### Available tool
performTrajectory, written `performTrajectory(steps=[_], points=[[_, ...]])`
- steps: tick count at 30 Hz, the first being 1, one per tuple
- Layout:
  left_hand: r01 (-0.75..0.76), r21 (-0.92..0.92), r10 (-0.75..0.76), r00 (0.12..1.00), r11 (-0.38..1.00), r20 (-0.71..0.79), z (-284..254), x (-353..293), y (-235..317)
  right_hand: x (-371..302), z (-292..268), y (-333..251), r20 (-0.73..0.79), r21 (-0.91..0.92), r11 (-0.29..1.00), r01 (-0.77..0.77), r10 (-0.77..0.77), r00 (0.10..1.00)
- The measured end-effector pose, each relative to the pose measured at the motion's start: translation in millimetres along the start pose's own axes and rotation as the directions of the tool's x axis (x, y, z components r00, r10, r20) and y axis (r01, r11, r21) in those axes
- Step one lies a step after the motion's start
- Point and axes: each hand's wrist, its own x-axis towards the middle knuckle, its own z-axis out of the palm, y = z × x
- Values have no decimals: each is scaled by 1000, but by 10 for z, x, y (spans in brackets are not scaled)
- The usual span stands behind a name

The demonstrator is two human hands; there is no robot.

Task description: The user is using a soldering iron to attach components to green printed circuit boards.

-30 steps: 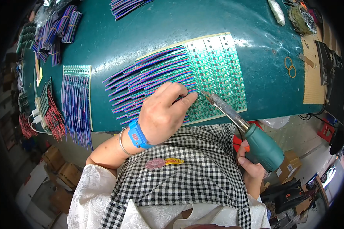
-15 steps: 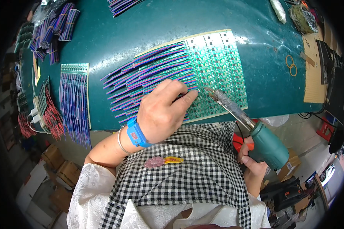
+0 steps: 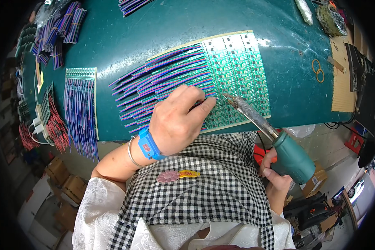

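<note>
A green circuit board panel (image 3: 237, 62) lies on the table in front of me, many small boards joined in one sheet. Rows of multicoloured ribbon wires (image 3: 171, 68) run leftward from its middle. My left hand (image 3: 179, 118), in a blue wristband and a bangle, rests over the wires. Its thumb and forefinger pinch a ribbon wire close to the boards; the grip point is partly hidden by the fingers. In my right hand (image 3: 275, 173) is a green-handled soldering iron (image 3: 293, 160). Its darkened tip is over the panel, just right of my left fingertips; contact cannot be told.
A smaller wired panel (image 3: 81, 74) lies to the left, its wires hanging over the table edge. Bundled wires (image 3: 56, 35) are at the far left, another bundle (image 3: 133, 5) at the back. Rubber bands (image 3: 317, 71) and cardboard (image 3: 343, 93) lie to the right.
Very little differs. The soldering iron's tip has shifted slightly, while my left hand keeps its pinch in the same place.
</note>
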Motion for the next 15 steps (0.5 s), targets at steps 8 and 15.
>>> performTrajectory(steps=[8, 15], points=[[9, -31, -9, 1000, 999, 6, -8, 15, -11, -56, -37, 159, -5, -140, 986, 95, -97, 995], [23, -42, -23, 1000, 999, 4, -22, 21, -10, 23, -139, 78, 146, -389, 903, 183, -136, 980]])
